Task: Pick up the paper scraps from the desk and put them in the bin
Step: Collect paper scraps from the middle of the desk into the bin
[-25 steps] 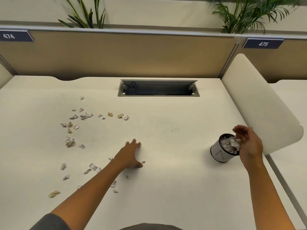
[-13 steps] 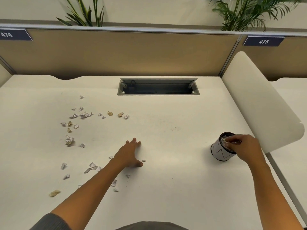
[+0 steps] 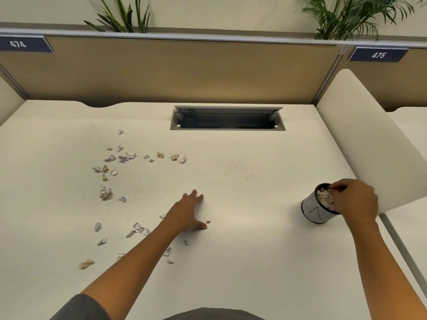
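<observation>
Presently the right hand (image 3: 354, 199) hovers, fingers curled, over the bin (image 3: 318, 210) to drop scraps, its contents unclear, while the left hand (image 3: 188, 212) rests flat on the bench (image 3: 254, 262) beside the remaining paper scraps (image 3: 120, 172).

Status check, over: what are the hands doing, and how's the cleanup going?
Left hand flat on desk, open. Right hand over bin, fingers at its mouth. Bin nearly full; many scraps left on desk. Nothing in the way.
</observation>
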Tool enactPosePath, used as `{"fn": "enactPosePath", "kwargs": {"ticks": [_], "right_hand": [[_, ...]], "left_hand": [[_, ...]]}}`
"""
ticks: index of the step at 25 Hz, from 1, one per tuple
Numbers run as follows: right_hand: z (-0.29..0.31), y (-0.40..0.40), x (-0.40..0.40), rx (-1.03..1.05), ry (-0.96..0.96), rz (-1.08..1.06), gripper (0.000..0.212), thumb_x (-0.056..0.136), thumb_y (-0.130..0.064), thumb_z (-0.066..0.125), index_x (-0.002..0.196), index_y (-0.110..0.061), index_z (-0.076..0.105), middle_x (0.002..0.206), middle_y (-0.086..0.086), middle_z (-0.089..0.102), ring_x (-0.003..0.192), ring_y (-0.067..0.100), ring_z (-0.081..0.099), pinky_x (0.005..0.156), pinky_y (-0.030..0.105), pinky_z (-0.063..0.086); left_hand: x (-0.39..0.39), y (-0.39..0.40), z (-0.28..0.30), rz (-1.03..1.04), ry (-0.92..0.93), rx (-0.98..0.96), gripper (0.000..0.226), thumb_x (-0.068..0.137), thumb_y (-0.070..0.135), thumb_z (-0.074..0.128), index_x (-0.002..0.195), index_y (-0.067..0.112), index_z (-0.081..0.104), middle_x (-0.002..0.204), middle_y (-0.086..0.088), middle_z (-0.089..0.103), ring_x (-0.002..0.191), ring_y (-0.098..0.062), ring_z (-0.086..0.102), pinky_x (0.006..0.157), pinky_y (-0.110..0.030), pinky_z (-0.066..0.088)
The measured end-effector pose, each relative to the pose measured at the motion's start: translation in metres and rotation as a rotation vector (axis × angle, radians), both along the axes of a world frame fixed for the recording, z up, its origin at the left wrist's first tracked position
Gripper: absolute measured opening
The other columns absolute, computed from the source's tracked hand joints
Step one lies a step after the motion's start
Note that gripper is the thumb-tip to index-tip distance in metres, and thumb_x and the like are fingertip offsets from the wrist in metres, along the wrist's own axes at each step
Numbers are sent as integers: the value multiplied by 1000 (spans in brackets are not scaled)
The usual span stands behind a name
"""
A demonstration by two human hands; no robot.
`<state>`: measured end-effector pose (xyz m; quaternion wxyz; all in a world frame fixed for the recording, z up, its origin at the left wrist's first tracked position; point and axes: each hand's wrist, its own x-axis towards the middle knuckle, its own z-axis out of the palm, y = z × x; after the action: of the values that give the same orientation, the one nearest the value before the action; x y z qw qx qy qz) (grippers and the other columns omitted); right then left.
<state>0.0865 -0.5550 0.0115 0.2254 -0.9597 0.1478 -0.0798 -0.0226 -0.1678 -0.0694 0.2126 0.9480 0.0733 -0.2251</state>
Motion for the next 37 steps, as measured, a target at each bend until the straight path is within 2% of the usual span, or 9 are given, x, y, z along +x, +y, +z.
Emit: {"fn": "enactPosePath", "kwargs": {"ticks": [4, 8, 11, 16, 19, 25, 30, 34, 37], "right_hand": [[11, 27, -9, 269, -137, 57, 9, 84, -20, 68, 88, -25, 74, 81, -7, 72, 72, 14, 66, 68, 26, 46], [11, 68, -16, 435, -136, 282, 7, 84, -24, 70, 85, -30, 73, 86, -20, 71, 73, -4, 62, 59, 5, 43], [-7, 107, -26, 474, -45, 409, 9, 84, -21, 71, 83, -29, 74, 86, -21, 72, 73, -2, 62, 63, 3, 43], [-56, 169, -63, 536, 272, 610, 11, 86, -20, 71, 85, -31, 73, 87, -16, 73, 74, 2, 65, 63, 9, 47], [-79, 192, -80, 532, 424, 667, 8, 86, -20, 70, 92, -26, 71, 88, -6, 72, 76, 13, 68, 68, 22, 53], [-101, 232, -102, 477, 427, 762, 17, 86, -17, 71, 103, -18, 68, 98, -2, 64, 83, 7, 62, 72, 8, 45], [-100, 272, -124, 392, 477, 1024, 42, 77, -47, 76, 109, -25, 62, 102, -10, 57, 88, 4, 56, 79, 18, 49], [-100, 293, -137, 190, 507, 1263, 68, 65, -64, 76, 121, -33, 51, 112, -18, 46, 98, -1, 52, 84, 22, 48], [-104, 309, -144, 150, 493, 1339, 50, 79, -50, 72, 121, -33, 50, 113, -14, 44, 94, 8, 58, 80, 30, 51]], "left_hand": [[-3, 1, 1, -40, 10, 40, 99, 78, 50, 71, 155, 27, 13, 164, 6, -1, 151, -19, 4, 119, -38, 25], [-7, 12, 8, -55, 13, 51, 75, 87, 48, 62, 151, 27, 28, 162, 8, 16, 147, -16, 23, 120, -39, 21], [-22, 35, 11, 25, -111, 169, 54, 94, 45, 53, 142, 24, 42, 156, 3, 31, 143, -16, 31, 122, -44, 10], [-66, 77, 2, 176, -149, 145, 47, 97, 41, 47, 142, 28, 42, 158, 3, 26, 145, -16, 26, 119, -46, 17], [-87, 85, -3, 187, -175, 173, 46, 98, 44, 44, 143, 31, 41, 158, 5, 26, 142, -16, 32, 116, -43, 25], [-118, 81, -9, 197, -139, 88, 62, 91, 45, 53, 147, 31, 34, 160, 5, 19, 145, -12, 24, 109, -33, 37], [-142, 93, -6, 66, -113, 73, 76, 82, 54, 56, 150, 34, 27, 161, 12, 12, 148, -6, 15, 122, -34, 12], [-164, 117, -3, 29, -124, 8, 66, 85, 47, 58, 146, 37, 33, 159, 19, 16, 146, -1, 14, 117, -22, 12], [-177, 120, -10, 146, -229, -45, 48, 94, 33, 56, 140, 35, 45, 154, 17, 27, 140, 2, 29, 107, -10, 23]]}}
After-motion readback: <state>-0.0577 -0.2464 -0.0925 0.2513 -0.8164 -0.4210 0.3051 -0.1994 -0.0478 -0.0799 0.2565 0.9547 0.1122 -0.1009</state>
